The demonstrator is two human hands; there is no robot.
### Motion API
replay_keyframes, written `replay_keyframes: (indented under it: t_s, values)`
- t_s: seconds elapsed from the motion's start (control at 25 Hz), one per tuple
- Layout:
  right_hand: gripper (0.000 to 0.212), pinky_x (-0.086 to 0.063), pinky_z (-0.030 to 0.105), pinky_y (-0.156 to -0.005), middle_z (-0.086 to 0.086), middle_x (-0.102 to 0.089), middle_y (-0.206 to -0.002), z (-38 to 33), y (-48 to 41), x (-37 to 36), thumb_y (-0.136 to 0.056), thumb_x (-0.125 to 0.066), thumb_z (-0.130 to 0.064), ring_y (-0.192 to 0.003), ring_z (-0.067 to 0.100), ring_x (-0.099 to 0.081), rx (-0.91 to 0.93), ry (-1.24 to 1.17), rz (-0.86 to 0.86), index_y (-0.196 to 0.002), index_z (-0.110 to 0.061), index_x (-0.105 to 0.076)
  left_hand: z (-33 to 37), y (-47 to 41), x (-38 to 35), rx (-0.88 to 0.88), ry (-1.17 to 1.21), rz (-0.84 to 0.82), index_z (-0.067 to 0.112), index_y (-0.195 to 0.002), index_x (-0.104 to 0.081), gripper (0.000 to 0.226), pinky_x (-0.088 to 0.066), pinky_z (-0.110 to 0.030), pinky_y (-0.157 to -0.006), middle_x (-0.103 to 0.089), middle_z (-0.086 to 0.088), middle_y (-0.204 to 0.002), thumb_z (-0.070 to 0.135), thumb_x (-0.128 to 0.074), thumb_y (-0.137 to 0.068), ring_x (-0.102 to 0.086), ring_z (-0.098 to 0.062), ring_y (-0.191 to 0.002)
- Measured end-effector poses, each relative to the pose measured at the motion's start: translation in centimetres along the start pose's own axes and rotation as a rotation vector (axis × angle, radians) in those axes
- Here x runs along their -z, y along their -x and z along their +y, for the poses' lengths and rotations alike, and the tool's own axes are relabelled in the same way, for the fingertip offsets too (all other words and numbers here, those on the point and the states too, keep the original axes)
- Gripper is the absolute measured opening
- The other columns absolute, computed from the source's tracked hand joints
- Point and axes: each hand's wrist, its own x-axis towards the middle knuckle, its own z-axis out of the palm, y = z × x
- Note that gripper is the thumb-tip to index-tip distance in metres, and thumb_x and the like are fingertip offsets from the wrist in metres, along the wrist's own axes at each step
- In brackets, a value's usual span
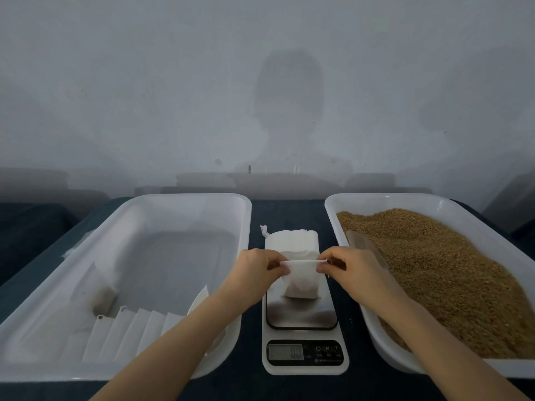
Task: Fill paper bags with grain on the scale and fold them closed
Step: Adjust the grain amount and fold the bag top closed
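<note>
A small white paper bag [302, 280] stands on the steel plate of the kitchen scale [301, 316], its lower part darkened by grain inside. My left hand [254, 270] pinches the bag's top left corner. My right hand [350, 267] pinches the top right corner, where a small string loop shows. Both hands hold the top edge stretched flat between them. The scale's display [285, 352] is lit but unreadable.
A stack of empty white bags [291, 240] lies behind the scale. The left white tray [185, 198] holds a row of closed bags [130, 334] along its near side. The right tray [405, 198] is full of brown grain [440, 270], with a scoop [360, 241] resting in it.
</note>
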Motion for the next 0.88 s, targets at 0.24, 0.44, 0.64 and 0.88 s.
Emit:
replay_keyframes:
  t_s: [0.24, 0.44, 0.64, 0.88]
  values:
    - [0.019, -0.041, 0.004, -0.065, -0.008, -0.067, -0.089, 0.07, 0.08, 0.04, -0.089, -0.062, -0.027, -0.081, 0.0, -0.059, -0.013, -0.002, 0.003, -0.106, -0.02, -0.068, 0.01, 0.03, 0.17, 0.006, 0.074, 0.03, 0.015, -0.1, -0.074, 0.015, -0.039, 0.002, -0.066, -0.064, 0.011, -0.081, 0.02, -0.067, -0.088, -0.057, 0.002, -0.07]
    - [0.02, -0.04, 0.002, -0.067, -0.006, -0.068, -0.092, 0.22, 0.09, 0.03, -0.09, -0.062, -0.025, -0.084, 0.001, -0.06, -0.015, -0.01, 0.008, -0.107, -0.018, -0.068, 0.01, 0.07, 0.15, 0.025, 0.102, 0.024, 0.015, -0.1, -0.074, 0.014, -0.039, 0.002, -0.065, -0.066, 0.009, -0.079, 0.019, -0.067, -0.088, -0.057, 0.004, -0.068]
    - [0.02, -0.042, 0.005, -0.069, -0.006, -0.068, -0.092, 0.12, 0.11, 0.01, -0.09, -0.062, -0.026, -0.086, 0.003, -0.061, -0.027, -0.017, 0.007, -0.107, -0.019, -0.068, 0.13, 0.12, 0.23, 0.032, 0.08, 0.012, 0.016, -0.102, -0.074, 0.016, -0.039, 0.002, -0.063, -0.062, 0.013, -0.077, 0.021, -0.065, -0.089, -0.055, 0.004, -0.066]
    - [0.019, -0.042, 0.005, -0.069, -0.006, -0.068, -0.092, 0.09, 0.11, 0.04, -0.09, -0.062, -0.027, -0.085, 0.003, -0.061, -0.024, -0.009, 0.011, -0.107, -0.019, -0.068, 0.1, 0.06, 0.24, 0.036, 0.082, 0.004, 0.016, -0.104, -0.073, 0.017, -0.04, 0.002, -0.064, -0.062, 0.012, -0.08, 0.021, -0.065, -0.09, -0.056, 0.003, -0.068]
